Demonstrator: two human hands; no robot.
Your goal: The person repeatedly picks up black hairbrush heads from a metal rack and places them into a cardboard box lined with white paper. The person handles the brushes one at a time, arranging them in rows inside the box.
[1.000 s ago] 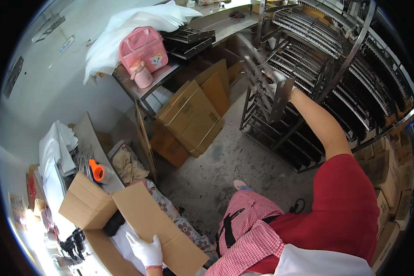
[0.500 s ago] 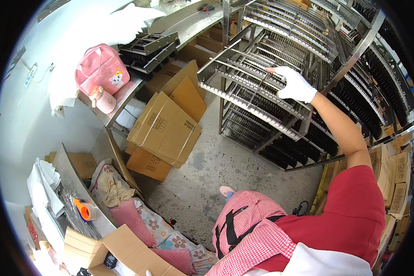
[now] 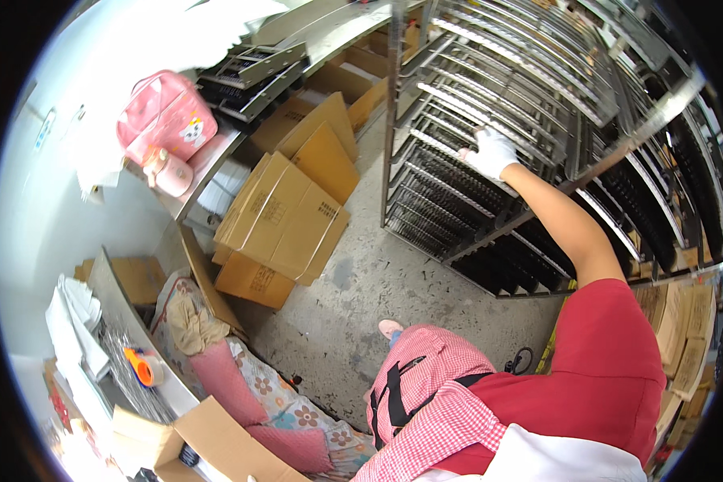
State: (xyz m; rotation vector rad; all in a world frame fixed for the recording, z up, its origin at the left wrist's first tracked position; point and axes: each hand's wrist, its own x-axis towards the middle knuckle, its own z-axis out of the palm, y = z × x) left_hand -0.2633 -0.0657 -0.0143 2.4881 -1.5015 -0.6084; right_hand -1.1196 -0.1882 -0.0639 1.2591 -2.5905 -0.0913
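My right hand (image 3: 490, 153), in a white glove, reaches up and forward on a bare arm to a tall metal rack (image 3: 394, 120) full of wire trays. Its fingers curl over the front edge of one wire tray (image 3: 450, 108) at about mid height, which sits level in its slot. My left hand is out of the picture. Below are my red top and a pink checked apron.
Flattened brown cartons (image 3: 285, 217) lean on a steel table left of the rack. A pink backpack (image 3: 165, 116) sits on that table. At lower left are an open carton (image 3: 217, 442), an orange tape dispenser (image 3: 140, 365) and floral cushions (image 3: 241, 386). Bare concrete floor (image 3: 377, 273) lies between.
The view has swung right, away from the open carton, and my gloved left hand has left the picture. My right hand has lowered from an upper tray to the mid-height tray's edge.
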